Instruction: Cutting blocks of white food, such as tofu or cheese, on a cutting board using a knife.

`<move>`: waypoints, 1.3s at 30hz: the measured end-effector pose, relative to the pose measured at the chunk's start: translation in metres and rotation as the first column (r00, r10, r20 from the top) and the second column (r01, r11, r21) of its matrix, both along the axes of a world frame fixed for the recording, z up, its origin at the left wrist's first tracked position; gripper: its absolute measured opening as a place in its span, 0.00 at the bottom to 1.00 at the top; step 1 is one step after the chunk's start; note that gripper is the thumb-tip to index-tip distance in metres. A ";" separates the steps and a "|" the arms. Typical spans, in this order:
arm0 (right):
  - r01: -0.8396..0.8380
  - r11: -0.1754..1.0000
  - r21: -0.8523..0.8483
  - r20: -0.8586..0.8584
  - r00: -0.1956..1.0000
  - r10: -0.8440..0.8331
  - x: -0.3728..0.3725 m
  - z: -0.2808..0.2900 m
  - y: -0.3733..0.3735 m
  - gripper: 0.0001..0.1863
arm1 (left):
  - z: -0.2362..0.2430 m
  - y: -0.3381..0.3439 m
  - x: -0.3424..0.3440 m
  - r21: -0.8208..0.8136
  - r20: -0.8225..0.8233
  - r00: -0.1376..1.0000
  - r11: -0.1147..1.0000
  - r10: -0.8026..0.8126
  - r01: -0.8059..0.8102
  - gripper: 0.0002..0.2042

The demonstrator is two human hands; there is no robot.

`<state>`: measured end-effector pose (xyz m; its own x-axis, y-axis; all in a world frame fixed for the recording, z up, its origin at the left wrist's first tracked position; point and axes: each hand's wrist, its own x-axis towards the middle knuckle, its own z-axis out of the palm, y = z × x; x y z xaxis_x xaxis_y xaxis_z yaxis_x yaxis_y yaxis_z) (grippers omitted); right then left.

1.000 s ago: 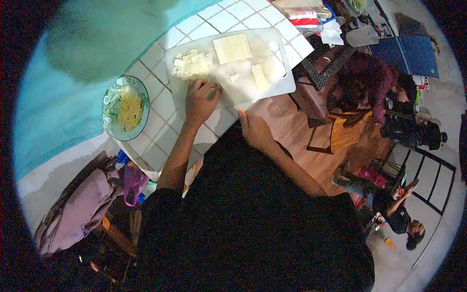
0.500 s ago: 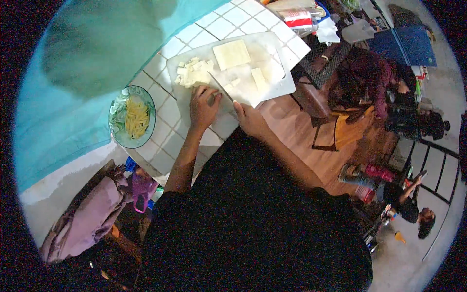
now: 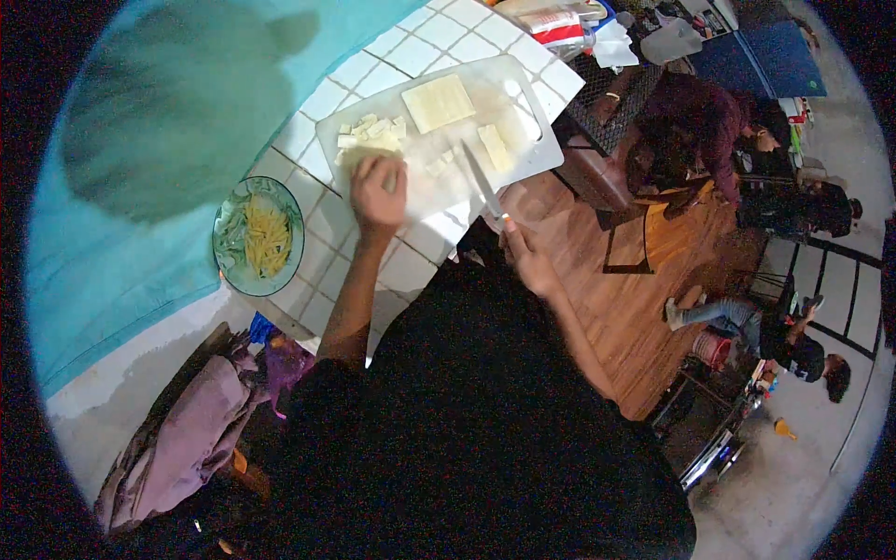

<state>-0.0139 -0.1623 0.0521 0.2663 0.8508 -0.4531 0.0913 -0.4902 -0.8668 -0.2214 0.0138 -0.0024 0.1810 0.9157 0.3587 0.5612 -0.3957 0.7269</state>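
Shifted rightward since the earlier frame, the knife (image 3: 483,180) now points away from the person, its tip between some small pale scraps (image 3: 443,161) and a narrow pale yellow block (image 3: 493,147), its handle end past the near edge of the white cutting board (image 3: 415,193). Whether the blade touches the board cannot be told. The right hand (image 3: 530,259) has moved with it and is closed around the handle.

The left hand (image 3: 380,189) stays at the near side of a heap of cut pale pieces (image 3: 373,133), its fingers curled; whether they pinch anything cannot be told. Farther back on the board lies a flat, rectangular pale slab (image 3: 439,104). The board rests on a white tiled counter (image 3: 431,42). To its left, apart from it, stands a clear glass bowl (image 3: 220,233) holding yellow strips (image 3: 266,241).
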 end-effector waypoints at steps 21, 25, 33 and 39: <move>0.278 0.956 0.095 -0.104 0.958 -0.268 0.002 -0.013 -0.035 0.24 | 0.008 -0.024 0.022 -0.023 -0.559 0.729 0.887 -0.394 0.461 0.41; 0.299 0.951 0.080 -0.070 0.953 -0.294 0.003 -0.022 -0.038 0.24 | 0.011 -0.021 0.023 0.069 -0.552 0.817 0.968 -0.166 0.243 0.40; 0.319 0.937 0.146 -0.049 0.948 -0.315 0.012 -0.041 -0.051 0.27 | 0.005 -0.014 0.061 -0.009 -0.461 0.754 0.852 -0.469 0.524 0.36; 0.382 0.918 0.105 -0.055 0.924 -0.379 0.015 -0.044 -0.057 0.28 | 0.010 0.011 0.085 0.115 -0.393 0.859 0.909 -0.328 0.400 0.27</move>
